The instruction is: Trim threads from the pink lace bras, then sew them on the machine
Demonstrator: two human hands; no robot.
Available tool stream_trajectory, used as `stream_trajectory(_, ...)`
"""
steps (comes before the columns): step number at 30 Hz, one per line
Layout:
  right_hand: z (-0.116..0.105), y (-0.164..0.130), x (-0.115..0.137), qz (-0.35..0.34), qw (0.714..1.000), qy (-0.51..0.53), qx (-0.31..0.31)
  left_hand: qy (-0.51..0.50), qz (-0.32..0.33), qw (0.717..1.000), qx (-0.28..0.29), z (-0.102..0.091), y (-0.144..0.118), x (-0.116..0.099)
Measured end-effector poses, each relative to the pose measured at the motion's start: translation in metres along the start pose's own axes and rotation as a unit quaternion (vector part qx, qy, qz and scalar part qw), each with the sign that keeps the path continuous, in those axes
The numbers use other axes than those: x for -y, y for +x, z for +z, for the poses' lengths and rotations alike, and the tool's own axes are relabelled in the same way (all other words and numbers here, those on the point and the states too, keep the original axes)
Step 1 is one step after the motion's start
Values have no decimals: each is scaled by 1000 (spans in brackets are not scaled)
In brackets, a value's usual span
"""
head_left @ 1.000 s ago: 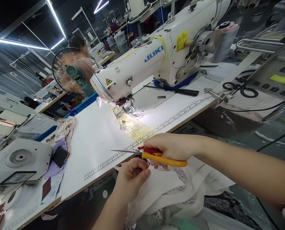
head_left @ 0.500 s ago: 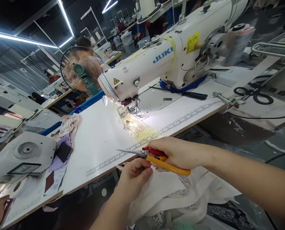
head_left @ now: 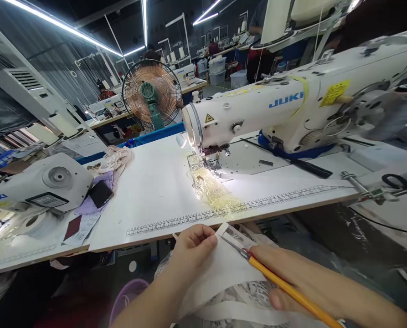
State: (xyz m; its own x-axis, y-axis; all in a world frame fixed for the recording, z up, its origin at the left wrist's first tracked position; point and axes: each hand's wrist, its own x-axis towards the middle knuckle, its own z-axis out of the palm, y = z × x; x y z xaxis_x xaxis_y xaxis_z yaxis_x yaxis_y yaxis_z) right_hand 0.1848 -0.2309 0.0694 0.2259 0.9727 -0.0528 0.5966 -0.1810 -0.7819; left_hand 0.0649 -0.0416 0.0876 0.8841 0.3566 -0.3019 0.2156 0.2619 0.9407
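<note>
My left hand (head_left: pixel 193 250) is closed, thumb and fingers pinching the edge of a white fabric piece (head_left: pixel 224 269) with lace-like patterned parts. My right hand (head_left: pixel 292 264) is wrapped round the orange handle of a pair of scissors (head_left: pixel 278 281), which also has a red part near the pivot. Their thin blades lie against the fabric just right of my left fingertips, pointing up and left. Below, the cloth hangs in folds over my lap, in front of the table's edge.
A white JUKI sewing machine (head_left: pixel 251 114) stands on the white table (head_left: pixel 148 191), a printed ruler along its front edge. Yellowish film (head_left: pixel 217 187) lies by the needle. At left are another machine (head_left: pixel 56 182) and a dark phone-like object (head_left: pixel 100 193). A fan (head_left: pixel 151 93) stands behind.
The scissors have swung from pointing left above my left hand to lying against the fabric, and my right hand has come lower. The camera view has turned left.
</note>
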Motion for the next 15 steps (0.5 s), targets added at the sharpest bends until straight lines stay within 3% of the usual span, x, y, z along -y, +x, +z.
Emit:
stream_trajectory(2,-1,5,4,-1,999,-15,35,11,4,1000,-1,0,0,0)
stream_trajectory(6,-3,13,13,24,998,-39,46,17,6,1000,-16,0,0,0)
stream_trajectory(15,2,15,18,29,999,-29,15,22,-3,999,-34,1,3,-2)
